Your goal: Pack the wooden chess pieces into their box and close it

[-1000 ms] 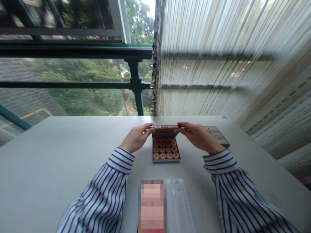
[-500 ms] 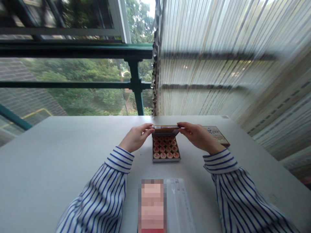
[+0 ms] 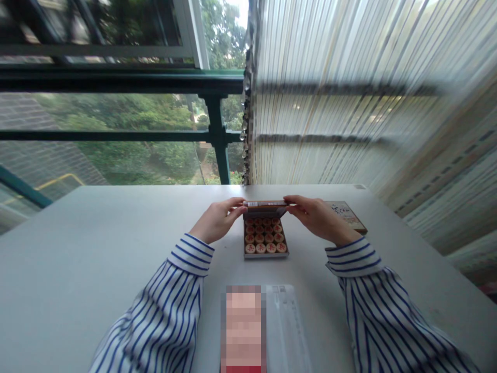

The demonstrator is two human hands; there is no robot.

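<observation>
On the white table (image 3: 128, 248) lies a shallow box (image 3: 266, 255) with rows of round xiangqi pieces (image 3: 265, 239), light with red characters. Over its far end the box lid (image 3: 266, 204) stands raised and tilted, its edge printed with a barcode. My left hand (image 3: 219, 220) pinches the lid's left corner between thumb and fingers. At the right corner, my right hand (image 3: 314, 217) grips the same lid in a pinch. The farthest pieces are partly hidden under the lid. Both sleeves are striped blue and white.
A second box with a printed picture top (image 3: 348, 217) lies beyond my right wrist, partly covered by it. A clear plastic sleeve (image 3: 286, 326) lies near the front, beside a pixelated patch. Behind the table are a window with green bars (image 3: 219, 132) and a string curtain (image 3: 330, 114).
</observation>
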